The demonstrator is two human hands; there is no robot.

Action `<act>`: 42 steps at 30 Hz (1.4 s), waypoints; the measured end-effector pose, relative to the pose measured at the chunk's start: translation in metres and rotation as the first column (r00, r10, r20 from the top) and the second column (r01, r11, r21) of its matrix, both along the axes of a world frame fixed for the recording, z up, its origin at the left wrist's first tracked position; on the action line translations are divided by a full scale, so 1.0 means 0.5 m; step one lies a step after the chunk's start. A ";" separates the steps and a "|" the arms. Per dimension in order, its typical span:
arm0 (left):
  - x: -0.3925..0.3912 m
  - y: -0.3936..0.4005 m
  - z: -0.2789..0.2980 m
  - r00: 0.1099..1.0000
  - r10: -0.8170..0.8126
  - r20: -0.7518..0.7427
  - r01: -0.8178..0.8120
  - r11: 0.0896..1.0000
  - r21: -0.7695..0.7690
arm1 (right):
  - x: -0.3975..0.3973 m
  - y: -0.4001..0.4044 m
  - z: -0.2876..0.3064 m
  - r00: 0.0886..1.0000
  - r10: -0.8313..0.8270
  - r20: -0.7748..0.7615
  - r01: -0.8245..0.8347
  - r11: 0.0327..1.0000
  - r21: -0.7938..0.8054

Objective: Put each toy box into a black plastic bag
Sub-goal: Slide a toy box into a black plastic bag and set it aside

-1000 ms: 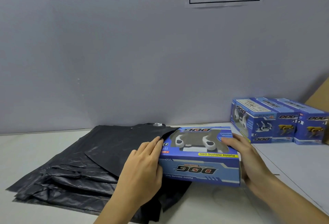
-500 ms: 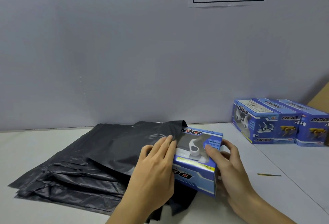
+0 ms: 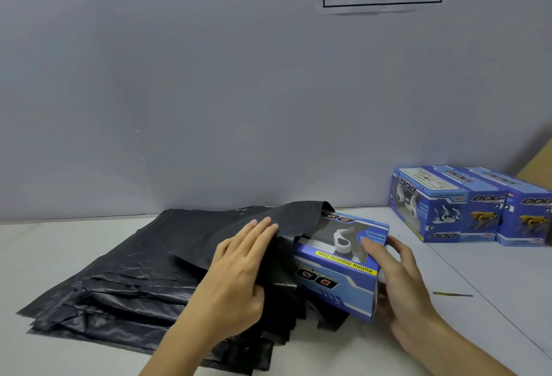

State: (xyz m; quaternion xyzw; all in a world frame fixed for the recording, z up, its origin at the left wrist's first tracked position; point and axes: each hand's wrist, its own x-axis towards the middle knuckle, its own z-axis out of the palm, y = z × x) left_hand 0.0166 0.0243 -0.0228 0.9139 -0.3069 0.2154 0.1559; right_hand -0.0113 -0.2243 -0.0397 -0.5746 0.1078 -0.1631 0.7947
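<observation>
Left hand [image 3: 239,274] lies on top black bag [image 3: 239,226], fingers straight on upper layer, thumb tucked at bag mouth edge; pinch vs. press cannot be told. Right hand [image 3: 397,283] grips toy box [image 3: 343,271] at its right end, thumb on top face, fingers wrapped behind/under. Box is tilted, left end already inside bag mouth, approx. right half exposed. Bag sits on stack of black bags [image 3: 104,295] on white table [image 3: 478,286]. Three more toy boxes [image 3: 472,208] stand in a row at far right, touching, against wall [image 3: 209,91]. Thin strip [image 3: 452,294] lies on table right of hand.
</observation>
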 end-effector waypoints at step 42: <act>0.016 -0.037 -0.040 0.971 -0.083 0.226 0.079 0.996 0.027 | -0.018 0.006 0.007 0.993 0.094 -0.070 -0.117 0.739 -0.664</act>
